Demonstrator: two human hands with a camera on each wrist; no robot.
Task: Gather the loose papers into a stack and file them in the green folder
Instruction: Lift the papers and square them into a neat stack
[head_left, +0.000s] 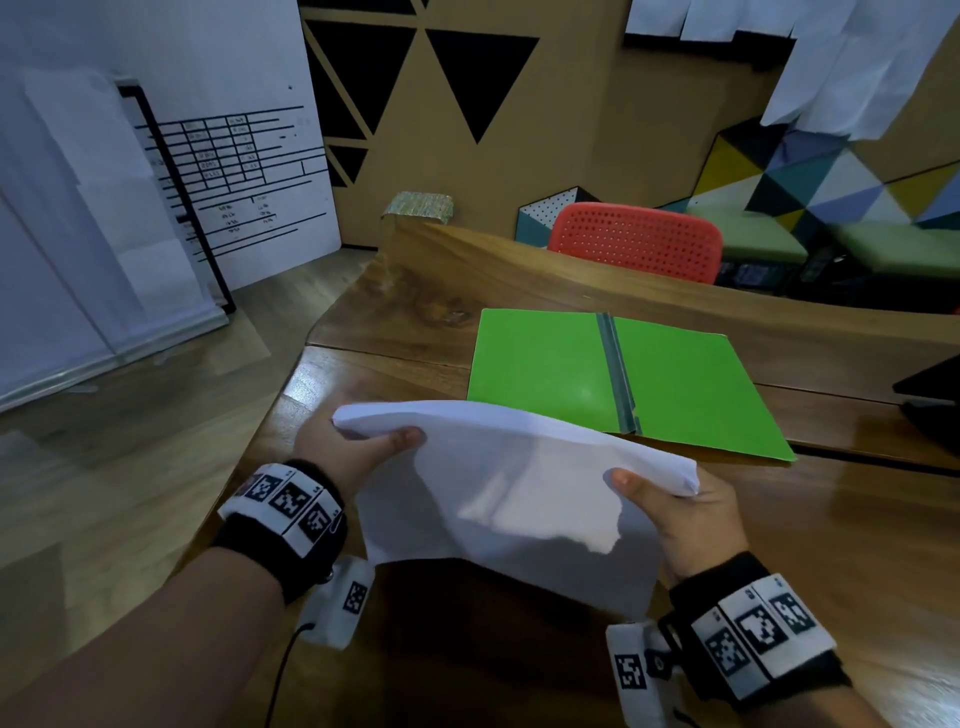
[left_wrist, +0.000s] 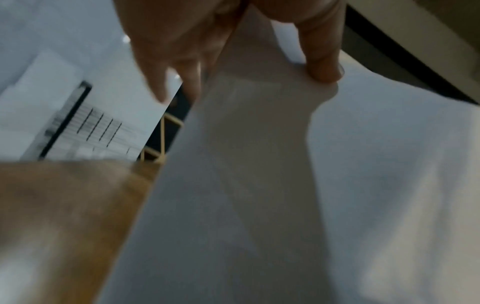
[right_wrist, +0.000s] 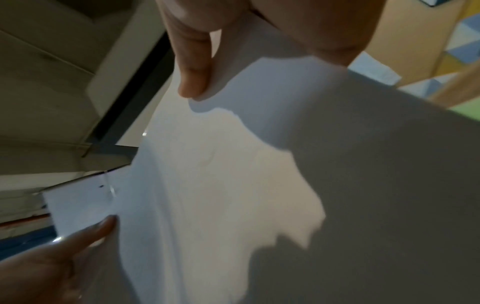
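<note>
Gathered papers (head_left: 498, 467) pinched at both ends, left hand (head_left: 353, 452) and right hand (head_left: 685, 514), lower centre; next, probably lowering onto open green folder (head_left: 675, 384) above

no text can be read anywhere. the white board (head_left: 244, 171) by the wall carries a ruled table with small printed entries, all too blurred to make out. the wristbands (head_left: 288, 501) bear black-and-white square marker codes, with tiny digits beside them that cannot be told. the papers (head_left: 519, 483) show blank.
</note>
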